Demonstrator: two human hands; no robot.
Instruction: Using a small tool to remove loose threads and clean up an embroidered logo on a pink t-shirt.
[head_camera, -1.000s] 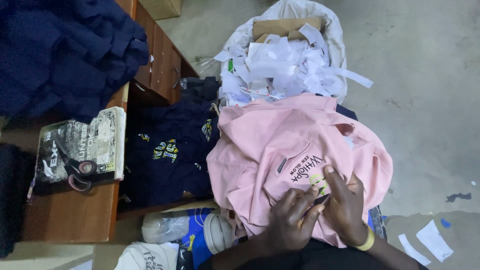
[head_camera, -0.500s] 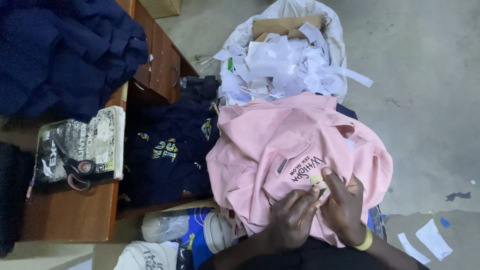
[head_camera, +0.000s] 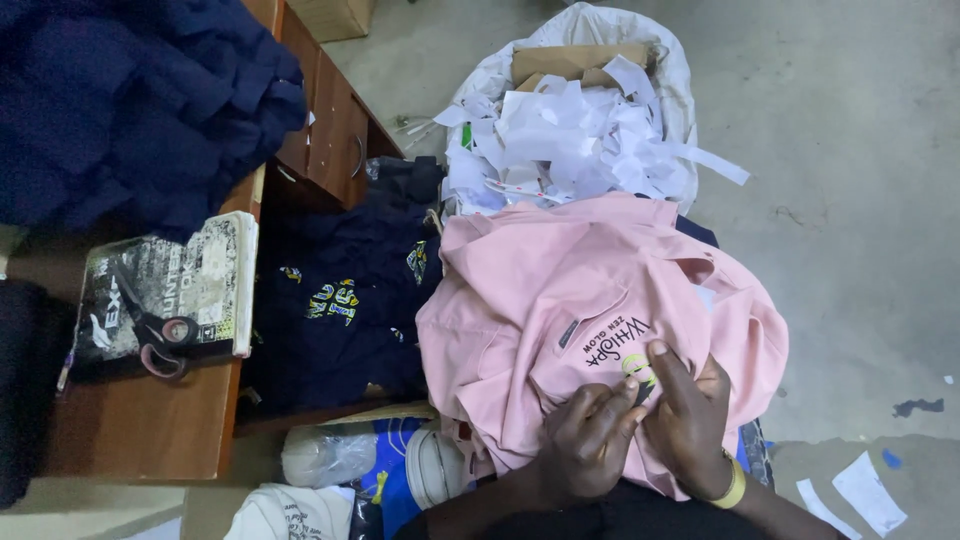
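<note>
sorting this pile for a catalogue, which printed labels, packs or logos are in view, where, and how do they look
Printed logo: on pink garment, dark lettering, yellow-green spot under both hands.
Printed pack: flat, black-and-white, on wooden desk, under scissors.
Yellow prints: on navy garments, centre.

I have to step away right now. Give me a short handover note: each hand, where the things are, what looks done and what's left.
Left hand: fingertips pinched at the printed patch on the pink garment.
Right hand: pressing the same spot, thumb up beside the print.
Pink garment lies bunched on the lap, over dark navy garments.
Scissors lie unused on the booklet on the wooden desk.
Paper scraps fill the white sack.
Work at the print is unfinished.
</note>
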